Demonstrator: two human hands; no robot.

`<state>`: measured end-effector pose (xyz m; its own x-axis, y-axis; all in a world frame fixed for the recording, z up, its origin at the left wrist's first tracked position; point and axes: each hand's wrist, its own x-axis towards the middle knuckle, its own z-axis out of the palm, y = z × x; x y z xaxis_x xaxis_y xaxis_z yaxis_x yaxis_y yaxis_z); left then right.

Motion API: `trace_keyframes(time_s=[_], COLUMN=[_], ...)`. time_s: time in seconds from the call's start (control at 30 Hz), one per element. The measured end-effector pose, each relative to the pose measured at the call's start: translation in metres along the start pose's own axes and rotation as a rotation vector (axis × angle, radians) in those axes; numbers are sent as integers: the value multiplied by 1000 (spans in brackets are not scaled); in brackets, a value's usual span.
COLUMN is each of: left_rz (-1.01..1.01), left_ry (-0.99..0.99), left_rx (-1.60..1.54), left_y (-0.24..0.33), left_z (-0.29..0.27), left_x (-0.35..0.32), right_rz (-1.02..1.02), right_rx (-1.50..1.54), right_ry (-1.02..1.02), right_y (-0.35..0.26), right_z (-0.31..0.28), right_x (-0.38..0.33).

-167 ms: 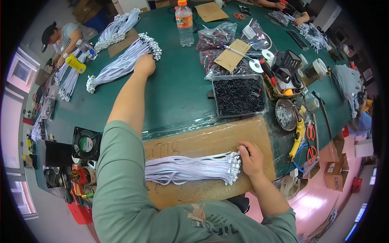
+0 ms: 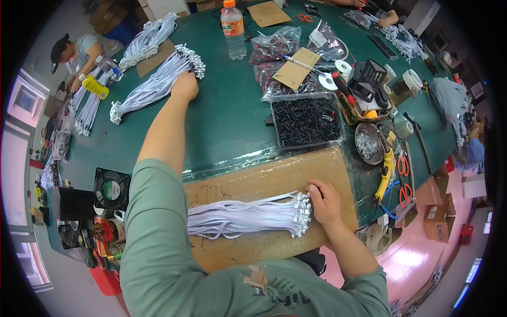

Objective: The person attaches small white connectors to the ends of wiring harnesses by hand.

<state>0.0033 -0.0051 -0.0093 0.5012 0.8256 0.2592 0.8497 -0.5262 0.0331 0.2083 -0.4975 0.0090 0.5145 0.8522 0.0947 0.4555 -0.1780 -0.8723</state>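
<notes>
Far out to the left, my left hand (image 2: 185, 87) is closed at the connector end of a bundle of white flat cables (image 2: 150, 87); its fingertips are hidden behind the hand. A second bundle of white cables (image 2: 243, 217) lies across the brown board (image 2: 327, 165) in front of me, its white connectors toward the right. Beside those connectors, my right hand (image 2: 324, 202) has thumb and forefinger pinched at the end of one cable that sits slightly apart from the rest. My left upper arm covers this bundle's left end.
A clear tray of small black parts (image 2: 306, 120) stands beyond the board. To its right are a tool basket (image 2: 369, 111), a metal bowl (image 2: 368, 142), a yellow-handled tool (image 2: 387, 171) and orange scissors (image 2: 404, 195). A drink bottle (image 2: 233, 31) stands farther back; a black fan (image 2: 112, 188) is left.
The whole view has shifted slightly. My left hand stays by the far bundle, and my right hand stays at the near bundle's connectors.
</notes>
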Motion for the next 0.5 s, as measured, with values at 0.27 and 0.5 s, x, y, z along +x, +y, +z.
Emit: trace_keyframes(time_s=[0.27, 0.5], left_rz=[60, 182], left_ry=[-173, -398], left_rx=[65, -292], left_y=[0, 76], left_z=[-25, -105], left_x=[-11, -102], right_rz=[-7, -33], right_rx=[-32, 74], right_ry=[-24, -31], right_y=[1, 6], right_z=[-4, -1], right_x=[3, 1])
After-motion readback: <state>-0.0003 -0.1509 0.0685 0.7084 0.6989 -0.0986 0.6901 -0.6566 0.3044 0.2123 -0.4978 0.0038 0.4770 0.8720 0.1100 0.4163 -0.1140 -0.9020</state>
